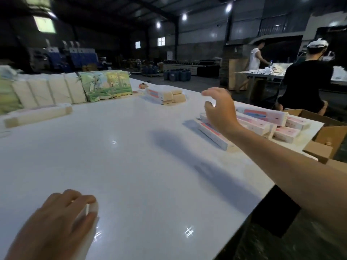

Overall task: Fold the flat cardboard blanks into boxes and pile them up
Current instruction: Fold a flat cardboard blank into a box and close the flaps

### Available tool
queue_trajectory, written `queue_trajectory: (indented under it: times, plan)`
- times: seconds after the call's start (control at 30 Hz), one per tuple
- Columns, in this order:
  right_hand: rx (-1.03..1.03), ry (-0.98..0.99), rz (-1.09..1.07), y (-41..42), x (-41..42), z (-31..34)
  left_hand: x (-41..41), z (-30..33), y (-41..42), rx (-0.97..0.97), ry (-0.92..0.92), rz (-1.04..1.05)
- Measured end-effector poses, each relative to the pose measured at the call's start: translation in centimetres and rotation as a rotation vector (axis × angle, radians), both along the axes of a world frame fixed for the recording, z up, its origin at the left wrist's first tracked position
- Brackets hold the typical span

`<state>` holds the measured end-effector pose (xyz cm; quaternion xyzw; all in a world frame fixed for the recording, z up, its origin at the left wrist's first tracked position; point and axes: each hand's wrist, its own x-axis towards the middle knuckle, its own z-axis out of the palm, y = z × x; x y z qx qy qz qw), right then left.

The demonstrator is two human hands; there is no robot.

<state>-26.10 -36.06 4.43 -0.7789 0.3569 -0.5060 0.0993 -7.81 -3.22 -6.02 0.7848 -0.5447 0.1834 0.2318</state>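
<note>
**Right hand hovering over the pile, left hand holding a white piece at the near edge**

The person's right hand (218,107) is hanging over the pile of folded boxes (262,121) at the right side of the white table (140,147), fingers spread and gently curved, touching nothing that can be seen. The left hand (62,220) is resting low at the near edge, fingers and thumb curling around a small white piece (88,211); whether it is a blank or a folded box is too blurred to tell.

The boxes are looking light and thin-walled: stiff along their length, easy to crush at the open ends, so a grip across the long sides is looking the safer bet. The glossy table may be letting them slide.

More flat blanks (165,95) are waiting in a stack further back, near bundles of printed packs (105,85). An open brown carton (324,139) is sitting just past the pile.

Red and blue print is showing on the boxes, but no writing is readable.
</note>
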Motion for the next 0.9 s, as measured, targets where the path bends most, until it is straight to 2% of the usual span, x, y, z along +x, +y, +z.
queue_trajectory:
  times: [0.07,0.17,0.23,0.3,0.5,0.63,0.77,0.83,0.9]
  plan:
    - [-0.058,0.099,0.237,4.9,3.7,-1.0,-1.0,1.1,0.1,0.038,0.002,0.033]
    - [-0.146,0.391,0.509,11.2,7.7,-4.2,-1.1,1.0,0.6,0.121,0.062,0.081]
    - [-0.155,0.582,0.584,13.6,9.4,-6.6,-1.0,0.8,0.3,0.137,0.068,0.095]
    - [-0.125,0.672,0.608,14.8,10.1,-8.4,-0.6,0.5,0.1,0.149,0.034,0.111]
    - [-0.078,0.644,0.621,14.7,10.0,-10.1,-0.2,-0.1,-0.2,0.144,0.045,0.093]
    - [-0.053,0.623,0.622,14.8,9.8,-9.9,0.4,0.5,-0.1,0.128,0.235,0.101]
    - [-0.033,0.626,0.626,14.7,9.5,-9.7,4.3,3.6,1.9,0.079,0.412,0.399]
    - [-0.029,0.634,0.623,14.7,9.5,-9.7,7.0,5.4,4.2,0.19,0.399,0.587]
    - [-0.026,0.635,0.624,14.7,9.5,-9.7,9.2,6.6,6.9,0.348,0.309,0.77]
